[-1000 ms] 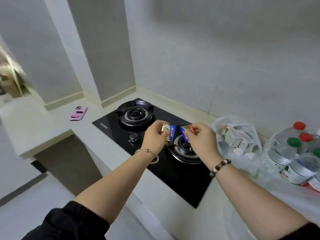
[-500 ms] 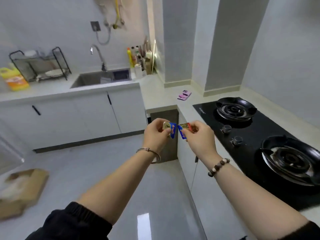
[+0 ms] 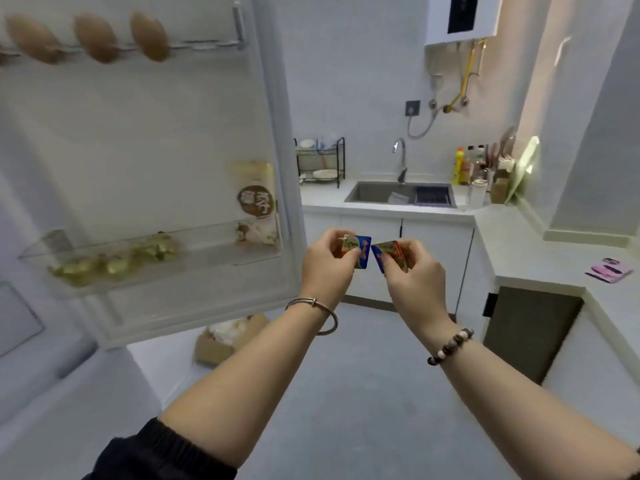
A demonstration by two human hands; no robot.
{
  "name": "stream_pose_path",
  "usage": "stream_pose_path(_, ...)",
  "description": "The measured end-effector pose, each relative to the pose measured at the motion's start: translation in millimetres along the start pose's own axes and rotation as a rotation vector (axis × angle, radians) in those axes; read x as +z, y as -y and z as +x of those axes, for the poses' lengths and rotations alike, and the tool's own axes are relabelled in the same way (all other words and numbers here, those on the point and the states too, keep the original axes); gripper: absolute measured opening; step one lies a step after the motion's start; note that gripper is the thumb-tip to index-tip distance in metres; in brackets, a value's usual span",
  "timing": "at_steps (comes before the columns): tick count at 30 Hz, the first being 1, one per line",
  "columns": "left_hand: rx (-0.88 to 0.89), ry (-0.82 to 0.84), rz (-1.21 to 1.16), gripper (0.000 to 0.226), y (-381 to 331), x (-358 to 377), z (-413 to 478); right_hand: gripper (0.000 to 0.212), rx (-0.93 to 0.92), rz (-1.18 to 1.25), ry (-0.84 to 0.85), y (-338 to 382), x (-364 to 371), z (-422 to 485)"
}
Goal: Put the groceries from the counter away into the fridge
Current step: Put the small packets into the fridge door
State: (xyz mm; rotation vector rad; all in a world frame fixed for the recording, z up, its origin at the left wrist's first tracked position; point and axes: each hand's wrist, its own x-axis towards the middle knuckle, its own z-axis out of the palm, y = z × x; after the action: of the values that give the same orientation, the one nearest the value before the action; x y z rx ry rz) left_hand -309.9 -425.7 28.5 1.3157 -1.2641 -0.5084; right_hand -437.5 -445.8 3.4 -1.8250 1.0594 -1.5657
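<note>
Two pinches: first packet [image 3: 360,250] in left hand [image 3: 325,271], second packet [image 3: 388,250] in right hand [image 3: 415,277].

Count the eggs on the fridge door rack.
3 on the top door rack: left egg, middle egg, right egg. More may be cut off past the frame's left edge.

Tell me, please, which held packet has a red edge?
The right packet, in the right hand; the left packet is edged gold and blue.
</note>
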Motion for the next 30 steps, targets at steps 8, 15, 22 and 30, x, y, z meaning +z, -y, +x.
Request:
stream_pose_path(8,0.112,-0.185,0.035,0.024,12,-126,19,0.007,-0.194,0.119,0.071,51,126,19)
stream_pose_path(15,0.152,-0.337,0.19,0.025,19,-184,65,0.008,-0.311,0.132,0.187,72,189,66)
stream_pose_path(22,-0.013,-0.44,0.389,0.022,26,-235,109,0.007,-0.309,-0.067,0.435,82,225,123)
stream_pose_path(30,-0.315,0.089,0.747,0.018,35,-280,119,0.01,-0.187,-0.378,0.851,86,240,132)
